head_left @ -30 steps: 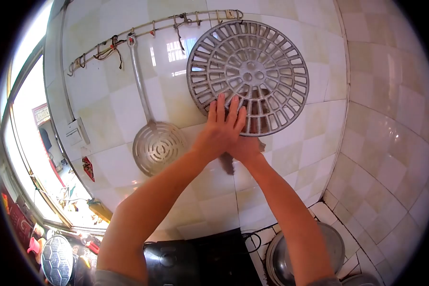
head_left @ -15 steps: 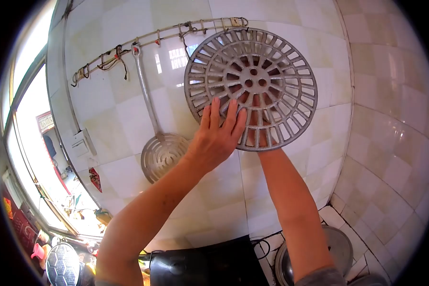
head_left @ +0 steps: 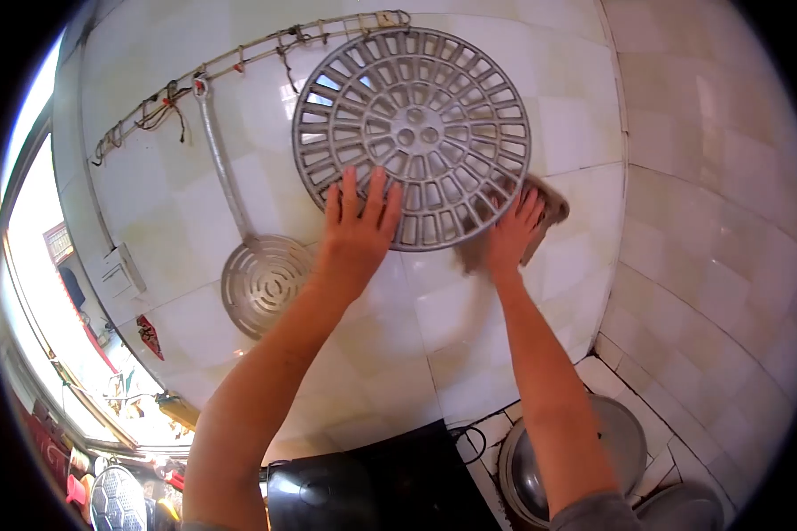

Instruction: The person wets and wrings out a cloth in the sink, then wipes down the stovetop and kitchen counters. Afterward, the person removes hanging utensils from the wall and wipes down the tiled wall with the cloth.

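A round metal steamer rack (head_left: 405,135) with rings of slots hangs against the tiled wall from a wire rail. My left hand (head_left: 354,234) is at its lower left rim, fingers laid over the front and the thumb out of sight. Just past the rack's lower right rim, my right hand (head_left: 515,232) presses a brownish cloth (head_left: 549,211) to the tiles. Part of the cloth is behind the rack. Left of my left hand hangs a slotted skimmer (head_left: 270,283) with a long handle.
The wire rail (head_left: 266,51) with small hooks runs along the upper wall. Below are a black cooktop (head_left: 416,482) and a lidded metal pot (head_left: 620,434). A window (head_left: 62,292) is on the left, with a wall switch (head_left: 122,273) beside it. The walls meet in a corner at right.
My right hand has come out from behind the rack to its lower right, bringing the cloth into view. The rack now sits closer to the wall, my left hand still on it.
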Demonstrator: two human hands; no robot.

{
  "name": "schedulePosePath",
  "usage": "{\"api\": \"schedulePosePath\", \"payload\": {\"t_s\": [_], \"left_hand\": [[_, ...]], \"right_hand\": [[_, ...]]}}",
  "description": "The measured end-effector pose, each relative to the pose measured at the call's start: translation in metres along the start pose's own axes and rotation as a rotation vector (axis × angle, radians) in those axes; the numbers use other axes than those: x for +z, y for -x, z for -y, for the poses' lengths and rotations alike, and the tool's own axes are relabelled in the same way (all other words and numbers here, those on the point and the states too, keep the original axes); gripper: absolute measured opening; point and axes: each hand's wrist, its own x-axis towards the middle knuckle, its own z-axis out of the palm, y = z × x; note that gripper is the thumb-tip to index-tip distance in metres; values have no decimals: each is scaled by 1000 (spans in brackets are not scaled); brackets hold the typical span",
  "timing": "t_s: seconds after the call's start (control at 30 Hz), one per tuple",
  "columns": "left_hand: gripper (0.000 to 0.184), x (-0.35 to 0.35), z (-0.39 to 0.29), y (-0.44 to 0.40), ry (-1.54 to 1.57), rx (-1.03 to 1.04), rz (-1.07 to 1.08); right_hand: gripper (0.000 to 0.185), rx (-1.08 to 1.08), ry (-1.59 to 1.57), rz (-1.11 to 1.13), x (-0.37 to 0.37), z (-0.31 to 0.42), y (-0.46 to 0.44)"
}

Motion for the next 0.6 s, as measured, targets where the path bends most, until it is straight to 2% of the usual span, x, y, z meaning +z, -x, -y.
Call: {"api": "schedulePosePath", "payload": {"t_s": [0.03,0.13,0.23,0.33,0.47,0.53,0.6], "left_hand": [[52,-1,-2,0,-15,-13,30],[52,-2,-6,0,19,-42,40],[52,-6,-13,2,40,-46,67],[54,1,-22,7,17,-22,60],[52,3,-57,12,72,70,88],[51,9,-90,22,176,176,99],[53,22,-139,40,419,324,117]], "right_hand": [[67,-3,315,-41,-1,-14,17],[70,97,370,42,-15,-29,84],[72,165,388,164,-31,-25,148],[73,54,422,249,-38,-13,188],[77,-48,333,312,-41,-17,192],[74,-56,324,330,-53,-10,182],[68,-55,234,347,-51,-21,185]]}}
